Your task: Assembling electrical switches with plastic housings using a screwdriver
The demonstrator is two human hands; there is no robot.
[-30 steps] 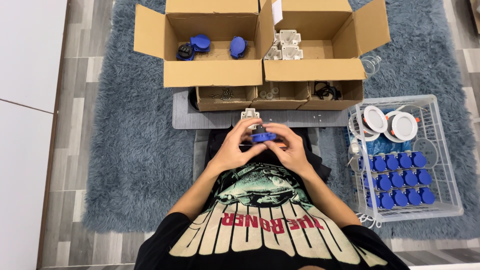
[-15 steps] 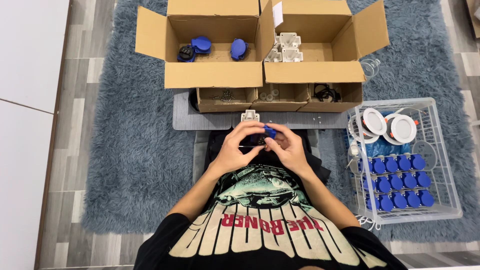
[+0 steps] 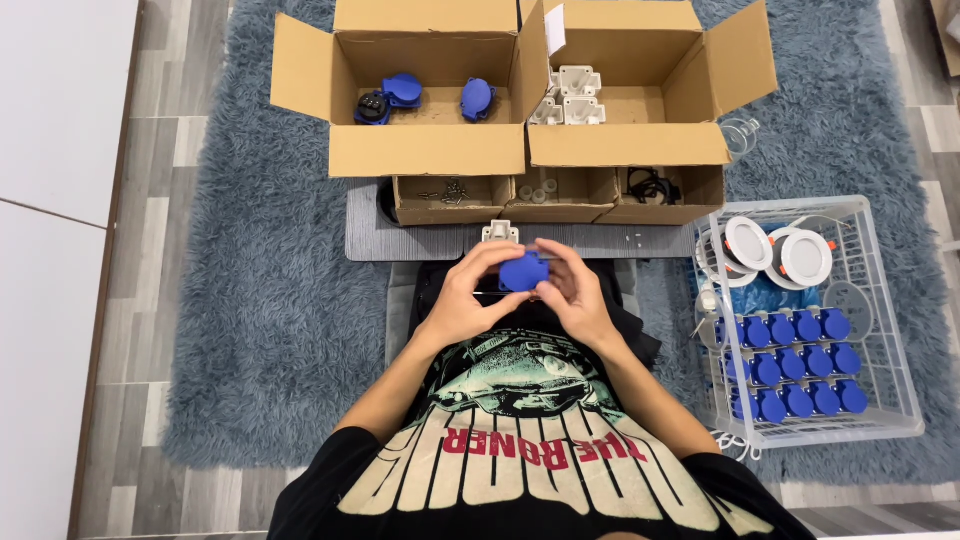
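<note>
On the grey rug (image 3: 260, 330), below the cardboard boxes (image 3: 430, 150), both hands' fingers clamped a blue part (image 3: 523, 271), now turned broad-face up: left hand (image 3: 468, 300), right hand (image 3: 575, 295).

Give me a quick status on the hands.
Left hand and right hand both gripping the blue part. Small white piece just beyond. Nothing in the way.

Two boxes (image 3: 430, 150) behind hands (image 3: 520, 295), wire basket (image 3: 880, 300) right, rug (image 3: 270, 300) beneath
</note>
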